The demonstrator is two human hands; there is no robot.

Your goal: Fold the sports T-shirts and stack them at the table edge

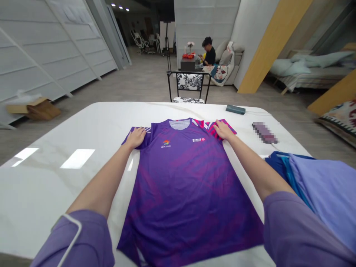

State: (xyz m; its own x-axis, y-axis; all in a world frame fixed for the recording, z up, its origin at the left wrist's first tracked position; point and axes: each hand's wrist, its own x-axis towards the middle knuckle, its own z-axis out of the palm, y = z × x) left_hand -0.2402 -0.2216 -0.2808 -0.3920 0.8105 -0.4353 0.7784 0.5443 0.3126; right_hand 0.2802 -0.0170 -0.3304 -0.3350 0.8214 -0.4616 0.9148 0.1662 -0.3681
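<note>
Purple worn sleeves (300,230) sit closest to the head camera, bare forearms running forward from them over a white table (41,193). Between the arms, a purple shirt (186,178) lies spread on the tabletop, printed front up, collar at the far end, lower edge toward the wearer and partly cut off by the frame. Left hand (135,137) rests palm down on the plain purple short sleeve, fingers extended; right hand (222,129) lies likewise on the red-striped sleeve and shoulder. Both look flattened, nothing visibly clasped; undersides hidden, so can't tell whether any cloth is pinched. Arms set wide, one hand per sleeve, probably so the top half stays square and doesn't bunch; mild creases show across the body.

Folded clothes (325,185), lilac over blue, are heaped at the right edge, seemingly parked clear of the spread shirt. Beyond them, a pixelated phone-like item (265,132) and a dark slim case (235,109) lie near the far right corner, likewise off the fabric. Patterned chair (190,82) faces the far edge; a seated person (210,52) is well apart behind.
</note>
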